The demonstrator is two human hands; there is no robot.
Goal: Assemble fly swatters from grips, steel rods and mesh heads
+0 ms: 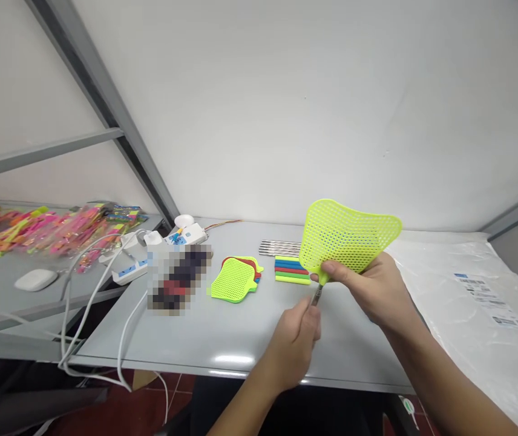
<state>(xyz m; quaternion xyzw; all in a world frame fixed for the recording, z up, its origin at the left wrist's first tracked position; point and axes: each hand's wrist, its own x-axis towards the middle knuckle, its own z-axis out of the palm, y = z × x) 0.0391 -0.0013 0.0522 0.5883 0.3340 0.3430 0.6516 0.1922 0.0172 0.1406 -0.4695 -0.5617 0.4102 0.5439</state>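
Observation:
My right hand (pixel 381 287) is closed on a yellow-green fly swatter head (pixel 350 233), with the thumb pressed on its narrow neck. Below it, my left hand (pixel 293 342) wraps round a thin metal rod (pixel 317 295), whose upper end meets the neck of the head. The lower part of the rod is hidden in my fist. Behind my hands lie a row of coloured tubes (pixel 292 270) and several shiny metal rods (pixel 278 247). Left of them, more swatter heads (pixel 234 280) in green, red and blue are stacked flat on the grey table (pixel 186 339).
A blurred-out dark object (pixel 180 281) lies on the left of the table, beside power strips (pixel 190 233) and white cables (pixel 123 339). Bagged colourful items (pixel 72 227) and a white device (pixel 36 280) are on the left shelf. White plastic wrapping (pixel 468 321) covers the right side.

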